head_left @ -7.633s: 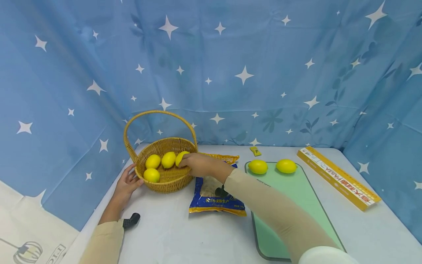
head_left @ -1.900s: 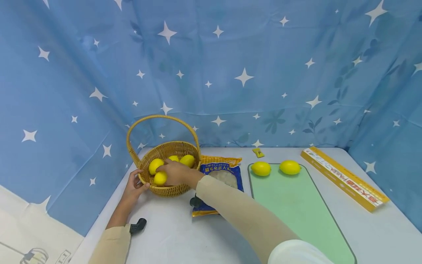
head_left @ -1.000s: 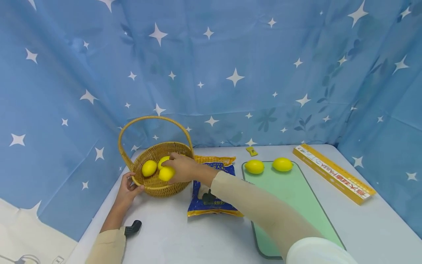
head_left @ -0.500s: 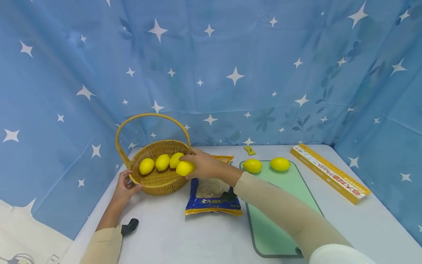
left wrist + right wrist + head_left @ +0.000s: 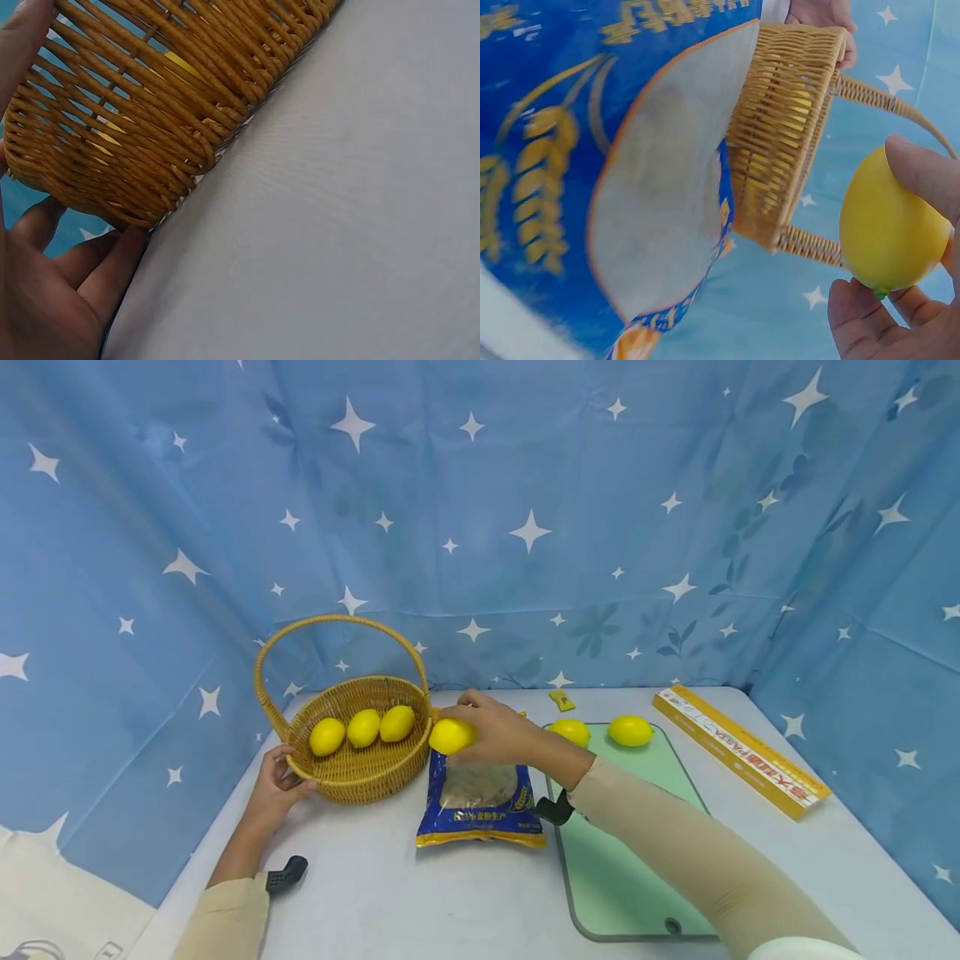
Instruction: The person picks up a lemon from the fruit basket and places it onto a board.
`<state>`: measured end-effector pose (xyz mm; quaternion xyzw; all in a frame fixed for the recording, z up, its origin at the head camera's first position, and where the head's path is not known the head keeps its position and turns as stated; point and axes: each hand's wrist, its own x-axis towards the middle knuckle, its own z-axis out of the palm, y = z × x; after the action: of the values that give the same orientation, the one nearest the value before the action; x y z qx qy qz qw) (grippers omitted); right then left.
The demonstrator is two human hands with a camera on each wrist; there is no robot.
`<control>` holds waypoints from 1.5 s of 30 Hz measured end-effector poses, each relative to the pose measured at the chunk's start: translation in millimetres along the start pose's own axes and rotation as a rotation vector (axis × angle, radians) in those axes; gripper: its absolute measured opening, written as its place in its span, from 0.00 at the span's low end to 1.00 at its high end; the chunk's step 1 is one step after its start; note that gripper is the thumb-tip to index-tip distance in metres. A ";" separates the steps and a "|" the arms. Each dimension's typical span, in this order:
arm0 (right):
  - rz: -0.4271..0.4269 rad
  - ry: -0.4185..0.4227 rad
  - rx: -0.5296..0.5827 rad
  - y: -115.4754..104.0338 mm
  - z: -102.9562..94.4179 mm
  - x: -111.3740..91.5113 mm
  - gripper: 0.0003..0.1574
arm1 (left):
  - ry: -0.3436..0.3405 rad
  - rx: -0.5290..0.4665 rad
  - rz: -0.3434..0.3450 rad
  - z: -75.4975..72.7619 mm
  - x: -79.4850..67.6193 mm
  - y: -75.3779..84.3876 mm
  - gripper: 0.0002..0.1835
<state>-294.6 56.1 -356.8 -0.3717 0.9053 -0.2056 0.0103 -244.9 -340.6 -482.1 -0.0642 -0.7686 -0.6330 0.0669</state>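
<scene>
L. hand: thumb & fingers clasp near-left side of wicker basket, which stands upright on table, handle up. Inside basket: three lemons in a row, approx. mid-floor.

Held lemon: outside basket, just right of its rim, seen over far end of blue pasta bag. R. hand pinches it, thumb one side, fingers opp. (grip looks secure per r. wrist view).

Further right: sm. yellow packet near back edge of table; green board w/ two lemons side by side at far end, l.h. one partly hidden by r. wrist; long pasta box lies angled, right of board.

Assessment: step in hand judged to be transfer of one lemon betw. basket & board; direction n/k from this moment. Next move calls for steady pinch, clearance over bag, gentle set-down w/o rolling. L. hand should keep basket braced if lemon is bound inside.
</scene>
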 end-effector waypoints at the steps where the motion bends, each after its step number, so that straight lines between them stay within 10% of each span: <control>1: 0.004 0.007 0.014 2.9 -1.1 -2.7 0.45 | -0.002 -0.001 0.001 -0.7 0.2 0.2 0.38; 22: 0.184 0.101 0.086 51.7 -18.1 -68.9 0.42 | 0.032 0.004 -0.055 -0.2 3.9 -4.8 0.38; 45: 0.283 0.123 0.120 79.9 5.2 -126.3 0.42 | 0.025 0.050 -0.064 -1.6 1.9 -0.4 0.38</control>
<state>-255.8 190.8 -408.8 -0.2257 0.9337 -0.2780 0.0057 -246.8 -342.2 -481.8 -0.0301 -0.7850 -0.6160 0.0579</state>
